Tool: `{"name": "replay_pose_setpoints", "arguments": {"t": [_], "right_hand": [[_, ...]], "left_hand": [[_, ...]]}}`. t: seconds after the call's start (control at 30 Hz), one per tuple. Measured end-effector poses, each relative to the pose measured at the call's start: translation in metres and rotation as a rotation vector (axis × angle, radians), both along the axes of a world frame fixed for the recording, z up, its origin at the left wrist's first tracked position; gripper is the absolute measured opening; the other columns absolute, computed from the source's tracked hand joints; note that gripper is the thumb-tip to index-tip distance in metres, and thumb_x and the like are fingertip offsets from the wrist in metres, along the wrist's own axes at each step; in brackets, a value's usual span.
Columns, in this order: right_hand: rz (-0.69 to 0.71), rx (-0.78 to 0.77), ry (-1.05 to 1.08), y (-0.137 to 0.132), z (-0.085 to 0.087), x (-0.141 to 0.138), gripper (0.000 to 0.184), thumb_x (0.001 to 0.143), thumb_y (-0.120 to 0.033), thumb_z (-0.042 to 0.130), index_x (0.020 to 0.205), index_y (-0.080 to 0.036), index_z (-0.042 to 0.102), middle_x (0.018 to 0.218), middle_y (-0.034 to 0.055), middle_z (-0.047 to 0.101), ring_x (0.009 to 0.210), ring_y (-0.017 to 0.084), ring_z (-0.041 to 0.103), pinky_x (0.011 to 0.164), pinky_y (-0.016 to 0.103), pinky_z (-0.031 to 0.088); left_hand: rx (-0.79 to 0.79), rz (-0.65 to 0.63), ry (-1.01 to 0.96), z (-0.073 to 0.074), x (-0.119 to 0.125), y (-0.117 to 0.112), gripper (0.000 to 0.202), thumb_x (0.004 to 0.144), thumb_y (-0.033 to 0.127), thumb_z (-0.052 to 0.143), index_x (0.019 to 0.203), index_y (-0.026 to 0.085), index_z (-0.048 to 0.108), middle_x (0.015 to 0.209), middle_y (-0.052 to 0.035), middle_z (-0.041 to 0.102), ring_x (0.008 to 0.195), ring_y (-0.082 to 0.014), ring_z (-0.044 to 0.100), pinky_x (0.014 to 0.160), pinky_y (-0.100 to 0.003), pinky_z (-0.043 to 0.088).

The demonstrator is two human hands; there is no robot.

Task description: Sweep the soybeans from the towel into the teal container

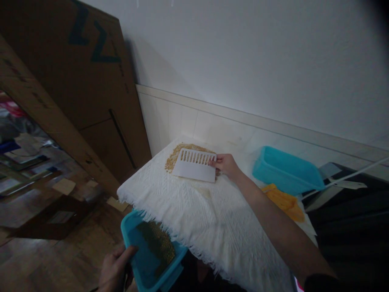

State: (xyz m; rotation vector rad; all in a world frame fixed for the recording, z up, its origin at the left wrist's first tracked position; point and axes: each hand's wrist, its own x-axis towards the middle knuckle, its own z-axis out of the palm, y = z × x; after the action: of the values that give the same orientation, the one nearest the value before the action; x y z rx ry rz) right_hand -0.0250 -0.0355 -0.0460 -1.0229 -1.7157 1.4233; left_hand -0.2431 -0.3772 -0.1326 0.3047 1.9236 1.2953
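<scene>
My right hand (226,164) grips the right edge of a flat white slotted plate (193,171), thumb on top. The plate has a row of long slots along its far side and lies over a spread of small tan grains (172,161), which show around it and through the slots. Under them is a white fringed cloth (182,202) on the table. At the lower left, my left hand (117,265) holds a blue plastic tub (125,229) by its left rim, thumb over the edge. Similar grains (164,243) lie inside the tub, just below the table's near edge.
A second blue tub (288,168) stands on the right side by the wall, an orange cloth (284,202) in front of it. A tall cardboard box (75,89) rises at the left. Cardboard pieces (64,186) and clutter lie to the left.
</scene>
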Motion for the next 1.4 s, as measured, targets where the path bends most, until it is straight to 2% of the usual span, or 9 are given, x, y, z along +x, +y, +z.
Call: {"name": "replay_pose_setpoints", "arguments": {"t": [0.1,0.2,0.4,0.57,0.8,1.1,1.4], "right_hand": [[0.035,-0.014,-0.013,-0.010,-0.009,-0.013,0.044,0.051,-0.044,0.083,0.079,-0.012,0.072,0.067,0.0055,0.072,0.061,0.020,0.068,0.051,0.028,0.054],[0.026,-0.006,-0.019,-0.005,-0.016,-0.020,0.042,0.051,-0.042,0.083,0.079,-0.013,0.073,0.068,0.0057,0.072,0.063,0.020,0.068,0.051,0.026,0.054],[0.008,0.003,-0.027,0.019,-0.017,-0.013,0.046,0.052,-0.043,0.083,0.082,-0.010,0.072,0.069,0.0072,0.072,0.056,0.018,0.066,0.047,0.025,0.052],[0.023,0.026,-0.026,0.026,-0.017,-0.011,0.046,0.052,-0.044,0.083,0.082,-0.011,0.072,0.072,0.0071,0.073,0.057,0.017,0.066,0.048,0.025,0.053],[0.007,0.095,-0.036,0.020,-0.022,-0.005,0.043,0.054,-0.044,0.081,0.081,-0.011,0.072,0.073,0.0067,0.073,0.062,0.019,0.067,0.049,0.025,0.053],[0.013,0.180,-0.024,0.007,-0.013,0.000,0.045,0.057,-0.045,0.080,0.086,-0.011,0.073,0.081,0.0088,0.074,0.075,0.023,0.070,0.065,0.032,0.058],[-0.010,0.213,-0.041,0.007,-0.017,0.004,0.044,0.057,-0.048,0.079,0.079,-0.011,0.073,0.074,0.0079,0.074,0.069,0.023,0.070,0.060,0.032,0.058]], "left_hand": [[-0.009,-0.004,0.002,-0.001,0.000,0.000,0.044,0.059,0.054,0.064,0.039,0.023,0.041,0.023,0.0050,0.038,0.021,-0.0099,0.032,0.028,-0.021,0.019],[-0.025,-0.001,-0.009,-0.003,-0.002,-0.001,0.044,0.059,0.056,0.063,0.039,0.023,0.042,0.023,0.0050,0.038,0.021,-0.0101,0.032,0.028,-0.021,0.019],[-0.010,0.019,-0.033,-0.006,-0.005,-0.001,0.044,0.059,0.055,0.065,0.041,0.022,0.043,0.026,0.0073,0.037,0.022,-0.0085,0.033,0.027,-0.019,0.020],[0.000,0.032,-0.074,-0.006,-0.004,0.000,0.042,0.057,0.053,0.067,0.043,0.022,0.042,0.027,0.0085,0.035,0.022,-0.0078,0.031,0.028,-0.019,0.018],[0.011,0.015,-0.079,-0.012,-0.007,-0.001,0.042,0.056,0.053,0.068,0.043,0.022,0.042,0.027,0.0075,0.036,0.022,-0.0097,0.033,0.029,-0.021,0.019],[0.008,-0.005,-0.029,-0.012,-0.005,-0.003,0.044,0.058,0.055,0.066,0.041,0.022,0.042,0.025,0.0057,0.038,0.022,-0.0106,0.033,0.030,-0.022,0.019],[0.003,0.017,-0.073,-0.014,-0.005,-0.003,0.042,0.056,0.053,0.067,0.042,0.022,0.043,0.026,0.0067,0.038,0.022,-0.0101,0.033,0.028,-0.021,0.020]]}}
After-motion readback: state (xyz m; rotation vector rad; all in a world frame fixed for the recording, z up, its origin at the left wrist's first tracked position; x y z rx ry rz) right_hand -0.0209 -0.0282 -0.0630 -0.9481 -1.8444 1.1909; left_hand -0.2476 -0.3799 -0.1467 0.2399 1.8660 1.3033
